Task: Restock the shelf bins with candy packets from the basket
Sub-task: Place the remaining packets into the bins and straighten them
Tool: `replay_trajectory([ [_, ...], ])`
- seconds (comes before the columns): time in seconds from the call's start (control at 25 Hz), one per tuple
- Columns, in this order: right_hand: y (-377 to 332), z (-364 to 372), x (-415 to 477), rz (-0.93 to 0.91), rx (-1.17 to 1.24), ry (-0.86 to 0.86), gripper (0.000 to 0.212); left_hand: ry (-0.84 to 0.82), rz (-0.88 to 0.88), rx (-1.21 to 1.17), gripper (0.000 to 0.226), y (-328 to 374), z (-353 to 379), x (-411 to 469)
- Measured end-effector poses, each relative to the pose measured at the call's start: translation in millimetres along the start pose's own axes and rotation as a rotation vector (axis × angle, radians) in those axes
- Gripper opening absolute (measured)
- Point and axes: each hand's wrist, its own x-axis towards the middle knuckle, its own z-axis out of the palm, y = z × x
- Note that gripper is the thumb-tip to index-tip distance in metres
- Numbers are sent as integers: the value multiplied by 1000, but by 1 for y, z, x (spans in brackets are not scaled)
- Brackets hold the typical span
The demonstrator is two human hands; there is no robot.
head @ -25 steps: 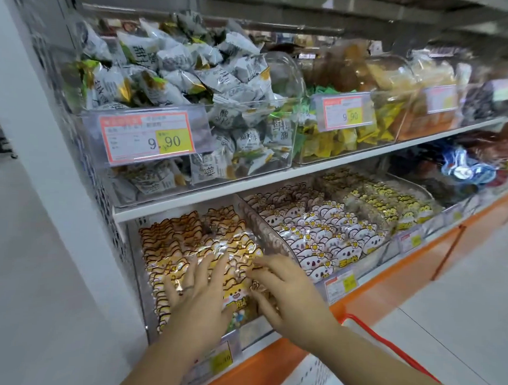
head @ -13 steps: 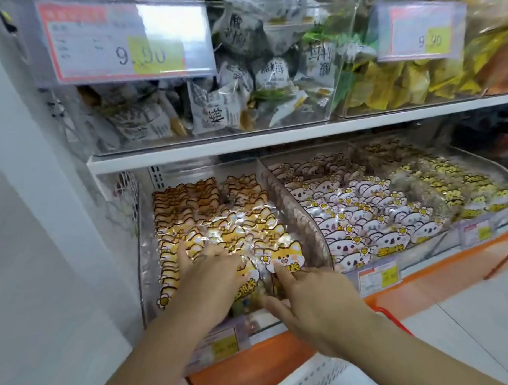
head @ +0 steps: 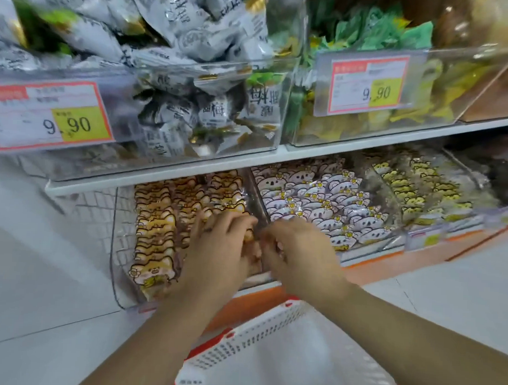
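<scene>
Pale floor tiles (head: 42, 271) run beside a shop shelf (head: 161, 171) of white boards with an orange base strip (head: 374, 262). On the upper board stand two clear bins. One is heaped with grey-white packets (head: 178, 25), the other with green and yellow sweets (head: 368, 26). Each carries a price tag: the left tag (head: 48, 116) and the right tag (head: 370, 84) both read 9.90.

On the lower board, the leftmost clear bin (head: 116, 274) holds rows of orange cat-face candy packets (head: 155, 235), standing on edge one behind another. Just beside it, past a clear divider, lie white packets with small flowers (head: 327, 206), and further right, yellow-printed packets (head: 420, 183).

Both hands reach into the front right part of the orange-packet bin, close together. The left hand (head: 220, 248) lies palm down on the packets, its fingers stretched forward and pressing on them, gripping nothing that shows. The right hand (head: 297, 251) sits against the divider with its fingers curled in toward the left hand. Blur hides whether it pinches a packet, so I cannot tell.

Below the forearms, near the bottom edge, stands the white perforated basket (head: 256, 342) with a red rim. Its inside is too washed out to read.
</scene>
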Motion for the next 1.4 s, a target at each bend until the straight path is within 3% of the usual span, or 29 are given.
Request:
replay_trajectory([
  [0.08, 46, -8, -5, 61, -50, 14, 30, 15, 97, -29, 32, 30, 12, 9],
  [0.24, 102, -22, -4, 54, -34, -320, 50, -286, 95, 86, 43, 62, 36, 23],
  [0.4, 101, -19, 18, -25, -56, -479, 26, -278, 58, 165, 35, 67, 47, 25],
  [0.52, 104, -16, 30, -166, -232, -618, 26, -272, 34, 207, 19, 74, 49, 21],
  [0.6, 108, -31, 38, -186, -108, -687, 26, -232, 7, 199, 26, 76, 53, 18],
  [0.68, 110, -50, 57, -73, 142, -492, 22, -205, -26, 171, 44, 77, 52, 19],
  [0.76, 116, -46, 89, 34, 166, -329, 23, -170, -59, 195, 61, 74, 53, 26],
  [0.92, 122, -2, 131, -16, -7, -574, 25, -278, -166, 219, 89, 72, 44, 54],
  [1.24, 127, 16, 140, -121, 51, -537, 15, -269, -378, 343, 81, 100, 62, 72],
  [1.4, 134, 24, 118, -71, 132, -240, 11, -183, -457, 354, 78, 113, 67, 54],
])
